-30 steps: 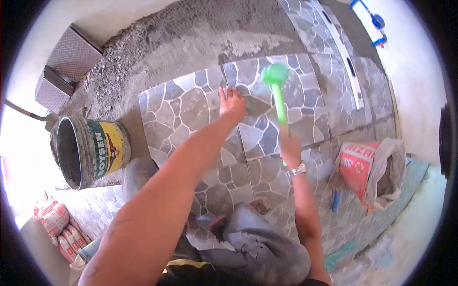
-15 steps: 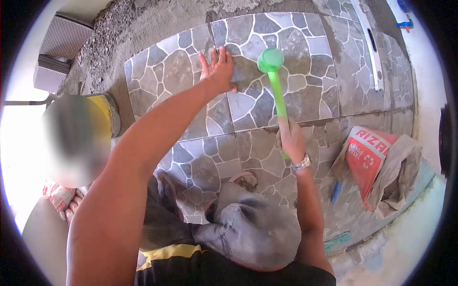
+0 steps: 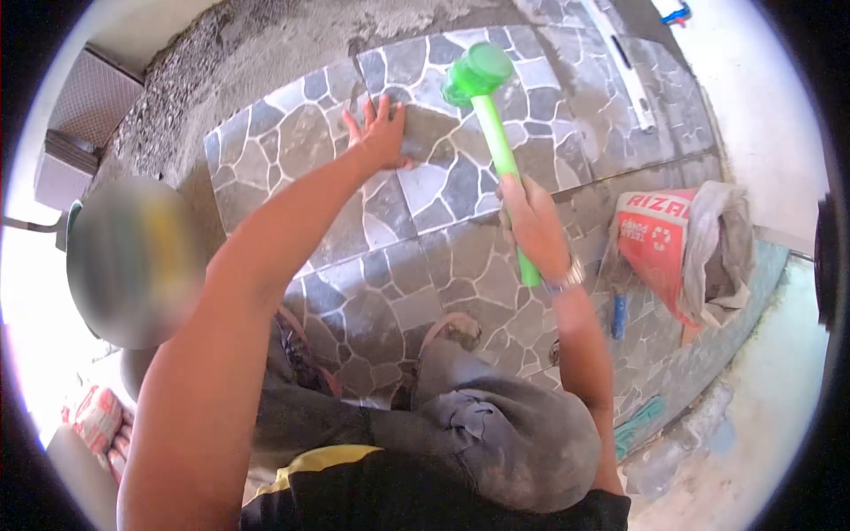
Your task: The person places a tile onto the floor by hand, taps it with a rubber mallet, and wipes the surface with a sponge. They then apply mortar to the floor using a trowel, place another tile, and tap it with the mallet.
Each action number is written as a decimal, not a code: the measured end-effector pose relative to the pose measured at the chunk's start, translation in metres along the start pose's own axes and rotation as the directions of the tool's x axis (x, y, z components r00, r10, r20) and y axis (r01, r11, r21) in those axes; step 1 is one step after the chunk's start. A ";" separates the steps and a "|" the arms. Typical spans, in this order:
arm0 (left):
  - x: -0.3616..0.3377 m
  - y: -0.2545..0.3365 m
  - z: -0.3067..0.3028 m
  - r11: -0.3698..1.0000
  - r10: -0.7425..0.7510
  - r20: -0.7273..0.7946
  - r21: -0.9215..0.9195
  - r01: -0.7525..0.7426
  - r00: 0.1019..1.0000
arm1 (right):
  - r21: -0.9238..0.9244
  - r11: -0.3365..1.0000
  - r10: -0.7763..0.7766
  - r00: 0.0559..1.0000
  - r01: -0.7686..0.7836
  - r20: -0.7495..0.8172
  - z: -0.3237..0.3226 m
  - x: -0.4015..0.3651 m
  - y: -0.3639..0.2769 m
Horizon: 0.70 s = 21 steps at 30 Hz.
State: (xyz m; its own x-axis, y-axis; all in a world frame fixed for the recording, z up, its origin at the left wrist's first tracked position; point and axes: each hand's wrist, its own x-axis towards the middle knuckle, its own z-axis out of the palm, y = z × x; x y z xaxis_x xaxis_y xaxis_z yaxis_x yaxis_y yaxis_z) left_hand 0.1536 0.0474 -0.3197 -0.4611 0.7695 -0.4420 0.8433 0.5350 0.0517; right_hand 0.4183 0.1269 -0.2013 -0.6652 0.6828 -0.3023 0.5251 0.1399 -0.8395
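Observation:
My right hand (image 3: 534,226) is wrapped round the handle of a green rubber mallet (image 3: 479,73), and a metal watch sits on that wrist. The mallet's head is raised over the stone-patterned floor tiles (image 3: 310,142). Spread flat near the joint between two tiles, my left hand (image 3: 381,135) presses on the surface with its fingers apart and holds nothing. Grey irregular shapes with white lines pattern the tiles.
At the right stands an open red-and-white cement bag (image 3: 660,243), beside a blue-handled tool (image 3: 619,316). A long metal level (image 3: 624,66) lies on tiles at the upper right. Gravel (image 3: 168,97) and wet mortar (image 3: 292,44) border the far side. Stacked tiles (image 3: 93,97) stand upper left.
The mallet has lifted off the tile and come nearer to me, with my right hand drawn back. My left hand stays on about the same tile spot. The whole view has shifted slightly.

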 end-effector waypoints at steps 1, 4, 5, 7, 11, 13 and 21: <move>-0.002 0.000 -0.003 1.000 0.004 0.013 -0.005 -0.004 1.000 | 0.087 0.995 -0.040 0.999 0.041 -0.004 -0.007 -0.010 -0.025; -0.006 -0.004 -0.006 0.999 0.005 0.012 -0.044 -0.005 1.000 | 0.292 0.949 -0.101 0.992 0.118 -0.073 0.001 -0.025 -0.047; -0.007 -0.004 -0.008 0.998 0.006 0.018 -0.059 -0.005 1.000 | 0.349 0.925 -0.117 0.987 0.148 -0.108 0.006 -0.024 -0.049; -0.004 -0.006 -0.002 0.999 -0.007 0.016 -0.052 0.008 1.000 | 0.039 0.975 -0.197 0.938 0.217 -0.285 0.046 -0.011 0.028; 0.007 0.002 0.000 1.000 0.007 0.013 0.009 -0.007 1.000 | -0.321 0.932 -0.225 0.962 0.167 -0.152 0.050 0.026 0.092; 0.011 0.006 0.000 0.996 -0.007 0.047 0.091 0.003 0.999 | -0.155 0.987 -0.072 0.985 0.047 -0.157 0.035 0.035 0.039; 0.017 0.013 -0.029 0.971 0.209 0.079 0.096 -0.217 0.975 | -0.143 0.988 0.021 0.959 -0.063 -0.284 0.027 0.086 0.078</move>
State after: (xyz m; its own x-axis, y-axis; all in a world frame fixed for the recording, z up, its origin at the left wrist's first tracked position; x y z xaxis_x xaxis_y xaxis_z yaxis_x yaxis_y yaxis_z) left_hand 0.1490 0.0775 -0.3003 -0.2507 0.8342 -0.4911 0.9457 0.3194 0.0597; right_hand 0.3882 0.1772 -0.3052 -0.4763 0.8608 -0.1790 0.6366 0.1972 -0.7455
